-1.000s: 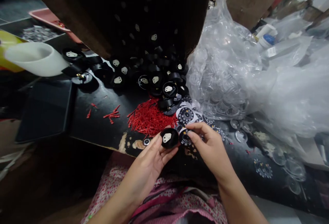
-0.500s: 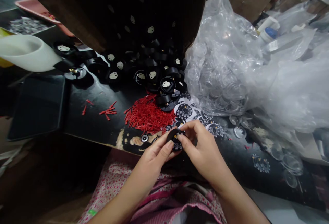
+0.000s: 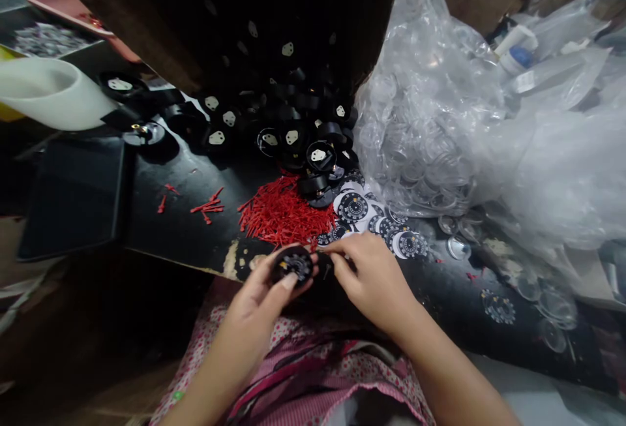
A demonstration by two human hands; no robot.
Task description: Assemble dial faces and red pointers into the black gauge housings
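My left hand (image 3: 261,295) is closed round a black gauge housing (image 3: 293,264), its numbered dial facing up and my thumb on the edge. To its right, my right hand (image 3: 372,276) has its fingers in a pinch just above the table edge; whatever sits between the fingertips is too small to make out. Beyond both hands lies a heap of red pointers (image 3: 286,211). Loose printed dials (image 3: 353,207), black and white, overlap beside that heap. More black housings (image 3: 320,155) are piled behind it, some showing pale plates.
A large dark box (image 3: 235,15) stands behind the housings. Clear plastic bags (image 3: 420,132) of transparent discs fill the right side. At the left are a white tub (image 3: 53,90), a dark flat tray (image 3: 73,197) and a pink tray (image 3: 63,2). Clear lenses (image 3: 557,312) lie at lower right.
My left hand has moved left with the gauge housing. My right hand has come off the dial and now pinches a little to its right, apart from the housing.
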